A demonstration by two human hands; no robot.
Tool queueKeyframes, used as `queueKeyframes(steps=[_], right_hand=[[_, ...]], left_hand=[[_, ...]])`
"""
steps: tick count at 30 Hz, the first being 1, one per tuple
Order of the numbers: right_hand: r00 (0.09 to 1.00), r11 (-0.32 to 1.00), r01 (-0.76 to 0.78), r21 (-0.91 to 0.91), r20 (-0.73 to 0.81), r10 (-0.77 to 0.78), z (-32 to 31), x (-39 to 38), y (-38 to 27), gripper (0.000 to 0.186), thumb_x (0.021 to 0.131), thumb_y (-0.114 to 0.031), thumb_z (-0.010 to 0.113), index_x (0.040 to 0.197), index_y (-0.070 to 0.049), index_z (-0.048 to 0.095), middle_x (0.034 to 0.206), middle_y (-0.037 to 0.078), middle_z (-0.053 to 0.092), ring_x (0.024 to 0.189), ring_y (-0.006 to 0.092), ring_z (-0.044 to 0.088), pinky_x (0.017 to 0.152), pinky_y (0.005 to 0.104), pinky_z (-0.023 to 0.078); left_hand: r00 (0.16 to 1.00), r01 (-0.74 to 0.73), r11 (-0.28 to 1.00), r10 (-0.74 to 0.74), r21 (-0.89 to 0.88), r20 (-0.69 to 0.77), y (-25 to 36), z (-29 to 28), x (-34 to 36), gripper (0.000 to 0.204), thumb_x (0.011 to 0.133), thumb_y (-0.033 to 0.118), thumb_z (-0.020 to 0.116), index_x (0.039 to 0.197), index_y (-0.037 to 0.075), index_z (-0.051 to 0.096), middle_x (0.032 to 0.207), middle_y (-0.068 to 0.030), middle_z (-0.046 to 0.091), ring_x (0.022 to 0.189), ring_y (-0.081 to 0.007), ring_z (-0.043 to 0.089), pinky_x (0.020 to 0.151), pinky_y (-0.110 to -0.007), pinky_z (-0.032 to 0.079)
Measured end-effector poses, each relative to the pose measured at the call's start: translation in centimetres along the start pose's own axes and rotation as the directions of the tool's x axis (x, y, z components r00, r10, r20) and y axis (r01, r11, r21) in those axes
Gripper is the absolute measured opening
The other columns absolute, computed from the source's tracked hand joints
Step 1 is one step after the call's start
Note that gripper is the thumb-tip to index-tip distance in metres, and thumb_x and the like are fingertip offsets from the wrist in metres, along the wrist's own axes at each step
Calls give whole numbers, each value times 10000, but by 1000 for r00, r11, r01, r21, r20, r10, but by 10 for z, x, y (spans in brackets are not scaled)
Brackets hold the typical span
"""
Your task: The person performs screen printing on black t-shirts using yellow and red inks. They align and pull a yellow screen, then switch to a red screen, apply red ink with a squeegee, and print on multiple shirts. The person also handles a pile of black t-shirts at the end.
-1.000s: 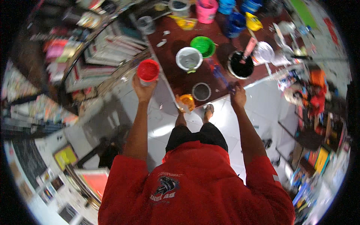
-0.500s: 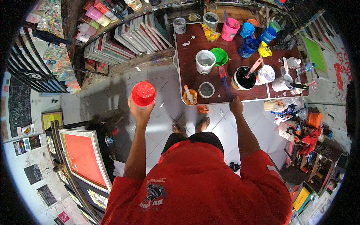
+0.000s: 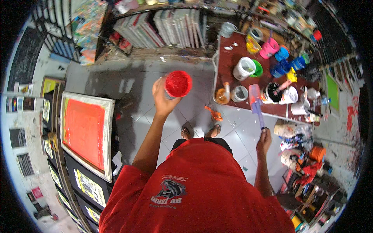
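My left hand (image 3: 163, 101) is closed around a cup of red paint (image 3: 178, 82), held out over the floor left of the table. My right hand (image 3: 264, 138) grips the purple handle of a spatula (image 3: 257, 110), whose flat head is smeared with red. The spatula reaches up over the near edge of the dark red tabletop (image 3: 229, 54). On it are a white bucket (image 3: 243, 70), a green bowl (image 3: 257, 66), a tub of black paint (image 3: 272, 94), a white tub (image 3: 290, 95), a small grey tub (image 3: 240, 94) and an orange container (image 3: 221, 96).
A screen frame with red paint (image 3: 83, 132) lies on a rack at my left. Shelves of stacked frames (image 3: 176, 29) stand at the back. Cluttered containers and cloths (image 3: 295, 163) line the right side. An orange rag (image 3: 213, 113) lies on the tiled floor near my feet.
My view has turned toward the left, bringing the red screen forward. The red cup has moved up and rightward in view; the spatula in my right hand is now raised off the tabletop.
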State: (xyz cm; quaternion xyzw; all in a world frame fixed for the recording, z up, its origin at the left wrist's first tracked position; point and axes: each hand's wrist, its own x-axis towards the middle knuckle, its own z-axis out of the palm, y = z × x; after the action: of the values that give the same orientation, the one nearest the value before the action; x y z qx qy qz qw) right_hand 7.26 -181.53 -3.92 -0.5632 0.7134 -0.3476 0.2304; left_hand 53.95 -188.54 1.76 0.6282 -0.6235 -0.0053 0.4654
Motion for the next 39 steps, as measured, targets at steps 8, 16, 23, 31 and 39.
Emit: queueKeyframes(steps=[8,16,23,31,39], right_hand=[[558,518,827,-216,215,-802,-32,20,-305,209,783,-99,698,989,-74,678,707,95,541,639,291,571,575,411,460],[-10,-83,981,-173,386,-922,45,-15,-449,150,777,-138,594,890,-54,647,792,96,635,755,251,651,632,371,522],[-302,-303,951,56,364,-881,71,-33,-501,100,765,-126,592,827,-55,627,741,111,640,725,278,667,632,394,540],[-486,-470,874,123,241,-840,58,-16,-525,87,776,-146,581,787,-64,607,738,105,636,721,272,667,628,397,538],[-454,-440,891,110,184,-872,43,-10,-529,117,786,-158,564,753,-56,612,686,136,639,676,284,668,606,412,534]], left_hand=[[992,-115,987,121,109,-46,-12,-92,29,804,494,228,893,1202,46,558,1204,-137,600,1155,-360,525,1007,-454,378],[988,-158,951,152,265,40,-44,-198,10,862,494,251,865,1267,40,546,1222,-151,589,1190,-337,501,1029,-449,346],[978,-88,921,152,381,-143,-32,-268,-10,851,547,258,860,1294,37,515,1259,-129,578,1176,-324,519,1014,-438,367],[964,-37,852,167,521,-205,-8,-285,-19,859,551,237,852,1307,40,495,1289,-117,567,1170,-319,524,1011,-440,369],[937,-10,783,224,622,-267,11,-281,-17,865,552,247,839,1312,26,490,1312,-133,555,1164,-317,527,1000,-450,363]])
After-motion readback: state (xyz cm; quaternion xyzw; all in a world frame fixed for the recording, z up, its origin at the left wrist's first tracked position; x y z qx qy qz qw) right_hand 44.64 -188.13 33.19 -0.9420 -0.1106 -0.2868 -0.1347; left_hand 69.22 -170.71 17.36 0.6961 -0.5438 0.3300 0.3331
